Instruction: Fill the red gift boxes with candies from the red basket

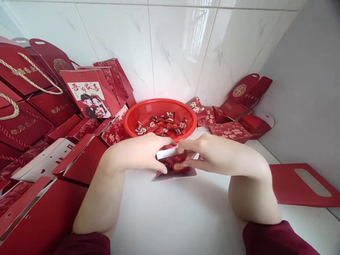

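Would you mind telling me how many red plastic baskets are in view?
1. The red basket sits against the tiled wall, just beyond both hands, with wrapped candies inside. Others may be hidden behind the boxes.

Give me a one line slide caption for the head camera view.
Both hands, left hand and right hand, hold a small open box with wrapped candies before a red basket of candies.

A red mesh basket (138, 117) of wrapped candies (162, 126) sits by the tiled wall. Red gift bags (32, 92) pile up left; folded red boxes (233, 124) lie right.
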Motion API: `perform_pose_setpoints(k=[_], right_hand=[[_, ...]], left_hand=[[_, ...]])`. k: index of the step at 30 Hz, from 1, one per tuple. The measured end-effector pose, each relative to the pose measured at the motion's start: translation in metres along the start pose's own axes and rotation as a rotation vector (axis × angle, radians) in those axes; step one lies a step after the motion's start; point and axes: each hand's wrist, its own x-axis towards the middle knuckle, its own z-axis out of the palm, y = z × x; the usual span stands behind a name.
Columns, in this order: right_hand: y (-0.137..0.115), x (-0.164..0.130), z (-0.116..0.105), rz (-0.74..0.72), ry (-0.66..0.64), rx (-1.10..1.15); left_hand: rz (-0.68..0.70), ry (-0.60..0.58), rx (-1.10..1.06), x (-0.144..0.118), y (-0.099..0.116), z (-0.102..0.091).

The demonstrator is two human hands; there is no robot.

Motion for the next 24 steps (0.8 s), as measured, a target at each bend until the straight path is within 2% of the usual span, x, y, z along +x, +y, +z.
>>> perform_pose_setpoints(k=[4,9,11,14,16,18,21,24], right_hand=[[0.002,-0.001,0.002,0.031,0.023,-0.08],[0.0,0.0,0.001,0.018,0.04,-0.066],[-0.002,0.0,-0.001,-0.026,0.125,-0.041],[-0.003,-0.002,-0.002,-0.075,0.31,-0.02],[0.0,-0.004,-0.002,-0.056,0.346,-0.043],[0.005,-0.002,0.0,0.008,0.28,-0.077],[0.018,0.01,0.005,0.113,0.089,-0.117],[0.033,0.03,0.011,0.101,-0.04,-0.17]], left_hand=[[0.055,-0.034,-0.051,0.001,0.005,0.0],[0.033,-0.02,-0.029,0.001,0.004,0.001],[0.013,0.029,0.004,0.0,0.002,-0.001],[0.012,0.163,0.002,-0.004,-0.002,-0.005],[0.033,0.209,-0.022,-0.006,-0.004,-0.009],[0.033,0.198,-0.017,-0.006,-0.007,-0.011],[0.0,0.116,0.053,0.003,-0.014,-0.009],[-0.011,0.072,0.109,0.02,-0.022,-0.005]])
